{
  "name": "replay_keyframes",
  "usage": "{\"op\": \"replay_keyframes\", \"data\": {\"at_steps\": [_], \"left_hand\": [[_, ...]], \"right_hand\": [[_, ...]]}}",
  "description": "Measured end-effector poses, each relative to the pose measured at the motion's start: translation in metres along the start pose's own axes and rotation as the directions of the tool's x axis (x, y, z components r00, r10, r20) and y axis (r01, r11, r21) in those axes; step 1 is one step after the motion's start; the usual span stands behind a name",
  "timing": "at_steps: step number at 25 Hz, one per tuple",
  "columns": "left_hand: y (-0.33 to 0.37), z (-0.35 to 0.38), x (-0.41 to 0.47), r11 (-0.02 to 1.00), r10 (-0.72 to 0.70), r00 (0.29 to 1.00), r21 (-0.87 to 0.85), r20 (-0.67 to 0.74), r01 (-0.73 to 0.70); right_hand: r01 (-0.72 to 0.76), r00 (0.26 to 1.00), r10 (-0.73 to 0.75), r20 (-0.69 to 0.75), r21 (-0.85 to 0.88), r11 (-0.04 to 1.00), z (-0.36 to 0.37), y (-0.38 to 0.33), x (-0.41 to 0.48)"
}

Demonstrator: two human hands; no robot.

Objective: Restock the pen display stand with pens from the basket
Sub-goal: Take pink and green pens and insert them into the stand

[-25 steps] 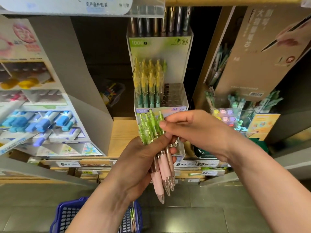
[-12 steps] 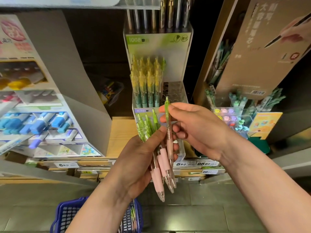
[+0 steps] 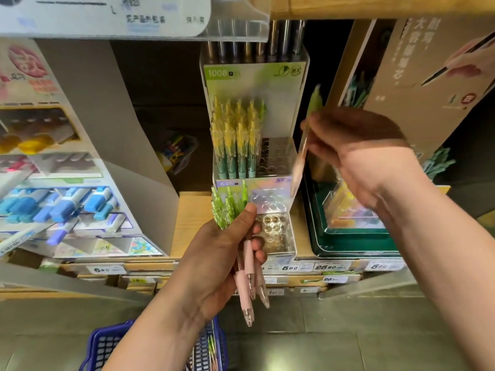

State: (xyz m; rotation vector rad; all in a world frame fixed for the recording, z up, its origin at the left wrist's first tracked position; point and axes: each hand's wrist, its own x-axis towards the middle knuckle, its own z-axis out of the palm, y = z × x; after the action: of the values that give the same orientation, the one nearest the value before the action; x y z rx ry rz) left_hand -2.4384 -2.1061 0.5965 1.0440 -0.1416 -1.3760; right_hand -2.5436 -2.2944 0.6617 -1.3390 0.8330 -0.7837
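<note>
At the pen display stand's right edge, right hand pinches one pen, near-upright, tip down; empty holes lie just left of it. Left hand grips spare pens by the front tier.

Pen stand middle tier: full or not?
Partly full. Yellow-topped pens fill the left of the tier; holes on its right are bare.

The wooden shelf holds a clear pen display stand in the middle, at 12 o'clock. Just beside it, at 3 o'clock, sits a dark green tray. At 9 o'clock stands a grey cardboard display with blue markers. Price tags run along the shelf's front edge. Down at 6 o'clock, a blue basket shows over the grey floor.
</note>
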Motion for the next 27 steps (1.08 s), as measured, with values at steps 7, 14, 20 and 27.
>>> {"op": "replay_keyframes", "data": {"at_steps": [7,14,20,27], "left_hand": [[0.002,0.006,0.003,0.999,-0.008,0.999,-0.038,0.04,0.009],[-0.001,0.001,0.004,0.999,-0.029,0.998,0.015,0.059,0.028],[-0.003,-0.001,0.002,0.999,-0.028,0.999,0.036,0.047,0.026],[-0.004,0.002,0.0,0.997,-0.006,1.0,0.074,0.024,0.004]], "right_hand": [[0.41,0.903,-0.429,-0.035,-0.23,0.883,0.026,0.004,0.051],[0.409,0.895,-0.445,-0.007,-0.382,0.829,0.029,0.01,0.062],[0.356,0.915,-0.398,0.061,-0.587,0.727,0.03,0.021,0.058],[0.234,0.963,-0.26,0.072,-0.699,0.675,0.031,0.027,0.045]]}}
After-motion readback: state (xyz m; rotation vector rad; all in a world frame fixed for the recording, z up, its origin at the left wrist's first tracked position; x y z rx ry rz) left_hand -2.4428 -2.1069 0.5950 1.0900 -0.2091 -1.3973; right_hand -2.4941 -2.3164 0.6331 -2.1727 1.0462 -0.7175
